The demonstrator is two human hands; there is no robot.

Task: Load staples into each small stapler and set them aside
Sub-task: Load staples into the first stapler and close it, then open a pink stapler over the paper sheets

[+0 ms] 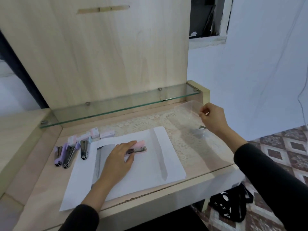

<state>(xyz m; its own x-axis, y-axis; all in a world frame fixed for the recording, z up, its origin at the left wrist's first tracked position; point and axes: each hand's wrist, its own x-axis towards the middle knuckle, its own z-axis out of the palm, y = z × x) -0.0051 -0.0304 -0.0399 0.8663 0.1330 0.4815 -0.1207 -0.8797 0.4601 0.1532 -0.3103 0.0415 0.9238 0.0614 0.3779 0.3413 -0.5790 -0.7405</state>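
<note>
Stapler: a small pink plastic stapler (138,148) lies on a white paper sheet (150,172) mid-worktop; whether it is loaded is hard to tell.
Left hand (119,161): holds that stapler between the thumb and nearly straight fingers.
Progress: apparently early, with nothing set aside yet.
Remaining: purple and pale blue small staplers (70,152) lie open at the left, beside little pastel staple boxes (100,134).
Right hand (212,118): fingers pinch the rim of a clear plastic tray (183,105) at the far right.
</note>
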